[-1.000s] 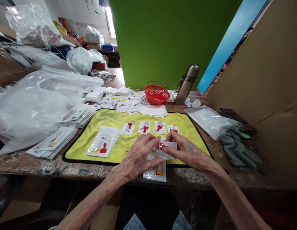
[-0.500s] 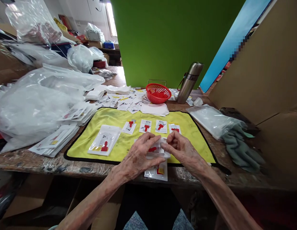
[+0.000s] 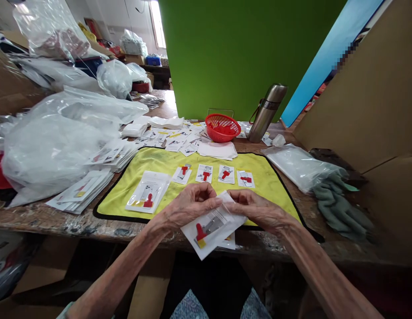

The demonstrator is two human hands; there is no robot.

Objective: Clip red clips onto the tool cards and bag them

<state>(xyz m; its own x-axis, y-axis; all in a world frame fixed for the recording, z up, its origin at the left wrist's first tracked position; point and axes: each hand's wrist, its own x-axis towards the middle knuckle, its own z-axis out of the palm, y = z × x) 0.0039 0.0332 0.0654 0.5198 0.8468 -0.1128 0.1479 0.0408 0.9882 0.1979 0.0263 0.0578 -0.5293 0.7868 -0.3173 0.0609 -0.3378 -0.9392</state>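
Note:
My left hand [image 3: 195, 201] and my right hand [image 3: 255, 206] both pinch the upper end of a clear plastic packet [image 3: 212, 228]. It hangs tilted over the table's front edge and holds a printed card with a red T-shaped piece and a yellow patch. Beneath it, partly covered, lies another packet [image 3: 229, 242]. A filled packet [image 3: 148, 192] rests flat on the yellow cloth [image 3: 108, 201], left of my hands. Beyond my fingers several small cards with red pieces, one of them a card [image 3: 205, 173], lie in a row.
A red plastic basket [image 3: 222, 128] stands behind the cloth, beside a steel thermos [image 3: 267, 113]. Stacked packets [image 3: 81, 192] and a large plastic bag [image 3: 49, 146] fill the left. On the right are clear bags [image 3: 302, 168] and a grey-green cloth [image 3: 341, 208]. A green panel [image 3: 245, 57] rises behind.
The packet has swung from between my hands to hang down toward me, showing its printed card. My fingers have moved to its top edge, and the rightmost small card is now uncovered.

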